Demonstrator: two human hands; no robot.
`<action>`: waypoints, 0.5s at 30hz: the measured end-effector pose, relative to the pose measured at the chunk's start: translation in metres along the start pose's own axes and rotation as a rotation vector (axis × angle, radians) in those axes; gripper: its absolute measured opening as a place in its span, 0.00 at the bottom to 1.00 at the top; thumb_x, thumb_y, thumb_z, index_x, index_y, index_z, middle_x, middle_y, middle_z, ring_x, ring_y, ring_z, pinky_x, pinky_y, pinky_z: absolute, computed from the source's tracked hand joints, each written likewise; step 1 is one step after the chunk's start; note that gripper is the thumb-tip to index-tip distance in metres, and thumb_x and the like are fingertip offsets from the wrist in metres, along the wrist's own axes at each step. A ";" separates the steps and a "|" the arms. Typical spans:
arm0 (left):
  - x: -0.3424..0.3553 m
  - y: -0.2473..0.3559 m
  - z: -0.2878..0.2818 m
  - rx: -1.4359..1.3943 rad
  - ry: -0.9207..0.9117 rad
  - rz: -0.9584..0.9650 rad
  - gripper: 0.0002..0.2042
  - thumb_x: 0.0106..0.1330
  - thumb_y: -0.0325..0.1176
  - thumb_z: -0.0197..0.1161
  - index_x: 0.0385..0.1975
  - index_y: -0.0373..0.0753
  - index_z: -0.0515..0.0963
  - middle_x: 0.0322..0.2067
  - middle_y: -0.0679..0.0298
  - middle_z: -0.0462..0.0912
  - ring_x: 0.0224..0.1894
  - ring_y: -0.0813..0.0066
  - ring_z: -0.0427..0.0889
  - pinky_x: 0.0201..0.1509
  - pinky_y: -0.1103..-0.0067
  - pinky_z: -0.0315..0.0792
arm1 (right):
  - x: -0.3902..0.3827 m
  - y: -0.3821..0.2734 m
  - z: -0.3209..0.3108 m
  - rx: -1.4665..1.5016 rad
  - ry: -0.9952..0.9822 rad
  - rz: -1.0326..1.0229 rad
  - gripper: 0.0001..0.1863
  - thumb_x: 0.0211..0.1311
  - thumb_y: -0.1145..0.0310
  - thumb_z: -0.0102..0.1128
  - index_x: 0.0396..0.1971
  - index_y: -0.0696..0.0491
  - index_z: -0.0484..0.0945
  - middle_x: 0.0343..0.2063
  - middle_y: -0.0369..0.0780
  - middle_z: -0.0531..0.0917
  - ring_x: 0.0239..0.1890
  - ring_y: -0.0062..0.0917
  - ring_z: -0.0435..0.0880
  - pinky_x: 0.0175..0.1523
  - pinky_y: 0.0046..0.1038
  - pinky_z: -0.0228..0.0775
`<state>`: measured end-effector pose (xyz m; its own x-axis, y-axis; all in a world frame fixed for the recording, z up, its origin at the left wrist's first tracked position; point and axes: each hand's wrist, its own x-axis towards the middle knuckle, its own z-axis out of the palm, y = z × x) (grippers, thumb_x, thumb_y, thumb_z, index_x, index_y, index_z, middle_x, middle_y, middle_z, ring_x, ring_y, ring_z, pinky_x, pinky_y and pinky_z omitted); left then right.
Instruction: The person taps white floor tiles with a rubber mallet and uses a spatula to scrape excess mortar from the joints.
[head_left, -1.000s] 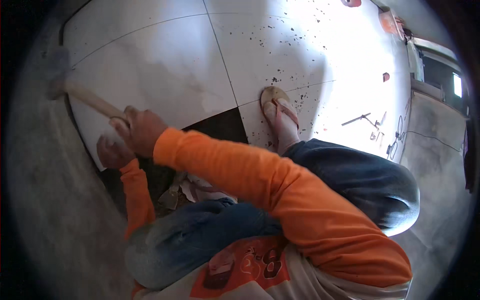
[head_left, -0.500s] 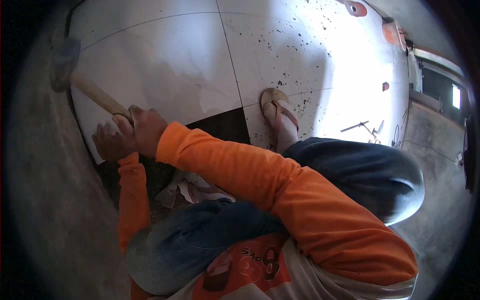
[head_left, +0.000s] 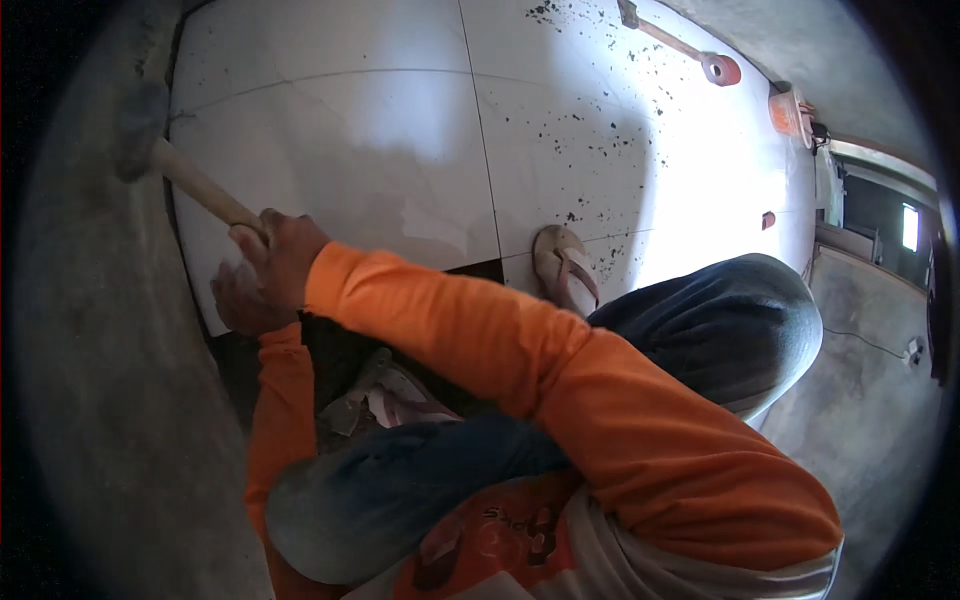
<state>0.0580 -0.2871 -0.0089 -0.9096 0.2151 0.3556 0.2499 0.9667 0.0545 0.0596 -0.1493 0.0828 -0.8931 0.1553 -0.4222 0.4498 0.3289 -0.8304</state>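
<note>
My right hand (head_left: 285, 258) is closed round the wooden handle of a mallet (head_left: 205, 187). Its dark, blurred head lies toward the wall at the far left. Just below, my left hand (head_left: 245, 298) rests with its fingers laid on the left edge of a large white floor tile (head_left: 350, 170), partly covered by the right hand. Bare dark ground (head_left: 240, 370) shows beside the left forearm, below the tile's near edge.
A grey wall (head_left: 110, 350) runs close along the left. My sandalled foot (head_left: 560, 260) stands on the tiles among dark crumbs. A long-handled tool (head_left: 665, 38), a red roll-shaped object (head_left: 720, 69) and an orange bucket (head_left: 790, 115) sit at the far right.
The view has shifted, so the floor sits lower in the picture. Both hands keep their places at the tile's left side, and the mallet stays in the right hand.
</note>
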 end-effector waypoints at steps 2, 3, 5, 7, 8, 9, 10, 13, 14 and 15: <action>-0.012 0.002 -0.001 0.115 -0.375 -0.039 0.17 0.70 0.46 0.42 0.40 0.42 0.74 0.49 0.61 0.76 0.51 0.53 0.73 0.51 0.63 0.68 | -0.005 0.021 0.012 0.114 0.034 -0.004 0.24 0.61 0.49 0.51 0.35 0.60 0.74 0.21 0.52 0.79 0.29 0.49 0.79 0.37 0.40 0.72; -0.016 -0.021 0.016 -0.001 -0.002 0.028 0.17 0.70 0.47 0.42 0.41 0.41 0.73 0.49 0.61 0.75 0.52 0.53 0.73 0.52 0.63 0.67 | 0.005 0.015 0.009 0.116 0.030 -0.039 0.24 0.61 0.49 0.51 0.35 0.60 0.74 0.21 0.52 0.79 0.29 0.49 0.79 0.37 0.40 0.72; -0.024 -0.024 0.035 -0.149 0.346 0.109 0.18 0.70 0.47 0.41 0.41 0.41 0.73 0.50 0.61 0.75 0.52 0.52 0.73 0.53 0.63 0.66 | 0.018 0.035 -0.004 -0.196 -0.148 -0.001 0.23 0.61 0.48 0.49 0.38 0.56 0.74 0.24 0.52 0.80 0.30 0.48 0.80 0.38 0.40 0.72; -0.029 -0.044 0.021 -0.070 0.280 0.003 0.18 0.71 0.46 0.40 0.44 0.39 0.71 0.50 0.61 0.75 0.52 0.51 0.72 0.52 0.62 0.66 | 0.003 -0.011 -0.010 -0.089 -0.141 -0.062 0.24 0.62 0.47 0.49 0.38 0.57 0.74 0.24 0.52 0.80 0.30 0.47 0.80 0.38 0.40 0.73; -0.035 -0.044 0.019 -0.054 0.252 -0.034 0.18 0.71 0.46 0.40 0.45 0.38 0.71 0.50 0.60 0.74 0.52 0.50 0.72 0.52 0.62 0.66 | -0.009 -0.023 -0.015 0.011 -0.095 -0.078 0.25 0.62 0.47 0.48 0.38 0.58 0.74 0.24 0.52 0.80 0.30 0.47 0.80 0.38 0.40 0.73; -0.035 -0.039 0.021 -0.095 0.275 0.063 0.19 0.71 0.45 0.40 0.46 0.38 0.70 0.50 0.60 0.74 0.52 0.50 0.72 0.53 0.62 0.66 | -0.004 0.012 -0.006 0.013 -0.080 -0.064 0.25 0.62 0.47 0.48 0.38 0.58 0.74 0.24 0.52 0.80 0.30 0.47 0.80 0.38 0.40 0.73; -0.021 -0.006 0.038 -0.185 0.344 0.144 0.19 0.71 0.45 0.40 0.47 0.37 0.69 0.51 0.59 0.74 0.53 0.50 0.72 0.53 0.61 0.66 | 0.020 0.080 -0.009 -0.291 -0.045 -0.212 0.26 0.62 0.47 0.48 0.36 0.59 0.74 0.23 0.52 0.80 0.29 0.47 0.80 0.38 0.40 0.73; -0.029 -0.032 0.031 -0.153 0.339 0.058 0.20 0.70 0.46 0.40 0.49 0.36 0.68 0.51 0.57 0.74 0.54 0.48 0.71 0.55 0.61 0.64 | 0.016 0.021 -0.024 -0.210 -0.182 -0.006 0.29 0.63 0.45 0.45 0.34 0.62 0.75 0.20 0.50 0.80 0.27 0.46 0.81 0.38 0.39 0.73; -0.030 -0.035 0.030 -0.142 0.339 0.063 0.20 0.70 0.46 0.40 0.49 0.36 0.68 0.51 0.57 0.74 0.54 0.48 0.71 0.55 0.61 0.64 | 0.004 0.003 -0.025 -0.137 -0.121 -0.036 0.30 0.63 0.45 0.44 0.35 0.61 0.75 0.20 0.49 0.81 0.26 0.44 0.81 0.39 0.38 0.73; -0.029 -0.037 0.031 -0.191 0.340 0.078 0.22 0.69 0.47 0.42 0.51 0.36 0.67 0.54 0.55 0.71 0.56 0.47 0.68 0.57 0.59 0.62 | -0.003 -0.004 -0.025 -0.061 -0.060 -0.065 0.30 0.63 0.44 0.44 0.36 0.61 0.75 0.20 0.48 0.81 0.26 0.43 0.82 0.39 0.38 0.73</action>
<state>0.0652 -0.3248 -0.0503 -0.7314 0.1981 0.6526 0.4008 0.8990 0.1763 0.0607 -0.1275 0.0967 -0.9172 0.0760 -0.3911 0.3880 0.3932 -0.8336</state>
